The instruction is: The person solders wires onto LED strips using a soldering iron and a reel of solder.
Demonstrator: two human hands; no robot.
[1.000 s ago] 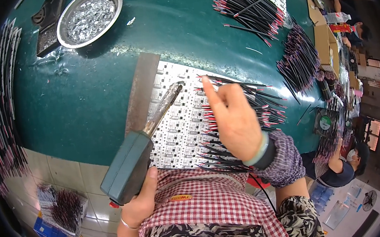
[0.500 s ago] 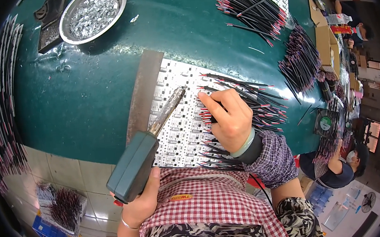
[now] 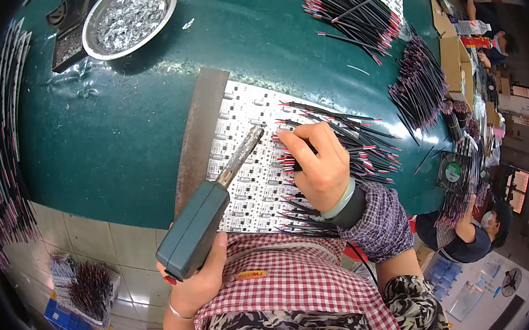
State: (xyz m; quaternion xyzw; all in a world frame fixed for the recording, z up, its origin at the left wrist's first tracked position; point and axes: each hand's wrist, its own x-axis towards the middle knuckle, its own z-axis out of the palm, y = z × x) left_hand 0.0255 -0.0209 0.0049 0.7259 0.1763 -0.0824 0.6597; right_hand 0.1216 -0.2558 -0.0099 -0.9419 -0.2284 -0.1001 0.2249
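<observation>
My left hand [image 3: 204,280] is wrapped round the grip of a dark green soldering gun [image 3: 195,227]. Its metal tip slants up over a white panel of small circuit boards [image 3: 247,112] and ends just left of my right fingertips. My right hand [image 3: 321,167] is closed in a pinch above the panel, holding a thin wire with a red end by the boards; the fingers partly hide it. Several black wires with red ends [image 3: 375,159] fan out rightward from the panel, some passing under my right hand.
A flat metal bar [image 3: 200,130] lies along the panel's left edge. A round metal bowl of silvery scraps [image 3: 88,37] stands at the far left of the green table [image 3: 104,148]. Bundles of wires [image 3: 419,83] lie at the right. A co-worker [image 3: 465,235] is at the right.
The soldering gun and my left hand have shifted slightly right and its tip is closer to my right fingertips. My right hand has barely moved.
</observation>
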